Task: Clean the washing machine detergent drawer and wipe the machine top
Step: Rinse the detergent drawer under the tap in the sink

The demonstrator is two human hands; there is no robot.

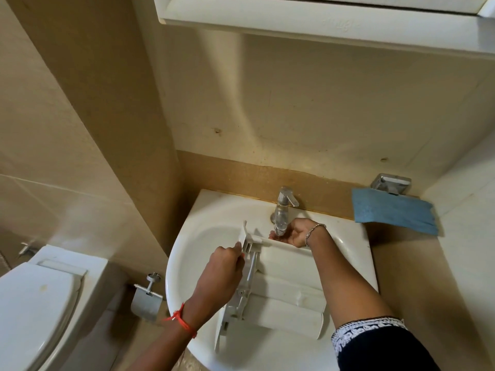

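The white detergent drawer (pixel 284 287) lies lengthwise across the white washbasin (pixel 209 236), its far end under the chrome tap (pixel 282 207). My left hand (pixel 225 261) grips the drawer's left edge near the far end. My right hand (pixel 294 232) is cupped palm-up under the tap's spout, just past the drawer's far rim; I cannot tell whether its fingers touch the rim. No water stream is plainly visible. The washing machine is not in view.
A blue cloth (pixel 393 214) hangs from a metal holder (pixel 391 183) on the wall at right. A toilet (pixel 34 298) stands at left, with a toilet paper holder (pixel 147 301) beside the basin. A white cabinet (pixel 321 20) overhangs above.
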